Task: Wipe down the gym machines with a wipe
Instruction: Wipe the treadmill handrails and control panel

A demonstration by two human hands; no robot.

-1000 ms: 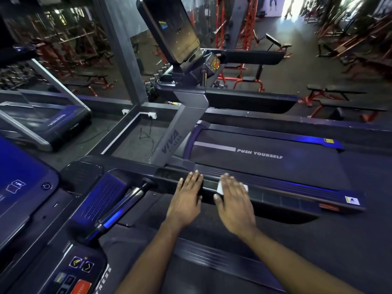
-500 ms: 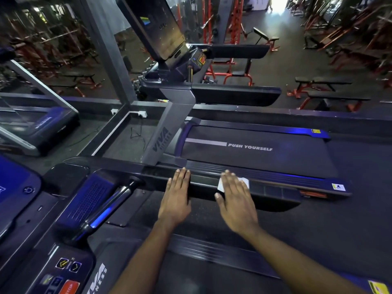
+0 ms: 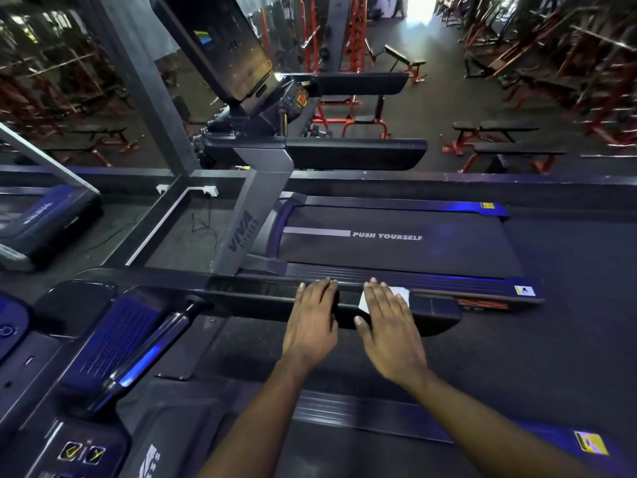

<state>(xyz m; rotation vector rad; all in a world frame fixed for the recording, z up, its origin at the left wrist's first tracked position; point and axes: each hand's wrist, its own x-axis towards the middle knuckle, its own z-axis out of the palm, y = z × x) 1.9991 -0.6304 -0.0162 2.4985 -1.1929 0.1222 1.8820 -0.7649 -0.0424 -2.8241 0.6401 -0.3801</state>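
The dark floor [image 3: 448, 108] holds red racks [image 3: 355, 36] and black benches [image 3: 510, 125], and bright light [image 3: 418, 5] shines far back.

We see a glossy black plastic handrail [image 3: 262, 294], a matt white paper-like wipe [image 3: 400, 293], and a matt belt [image 3: 396, 251].

I read PUSH YOURSELF in white on the next treadmill's belt [image 3: 396, 257], just off centre toward 3 o'clock, VIVA running up its grey upright [image 3: 255, 201] at 9 o'clock, smaller word beside it too blurred, yellow sticker [image 3: 591, 442] at 4 o'clock illegible to me
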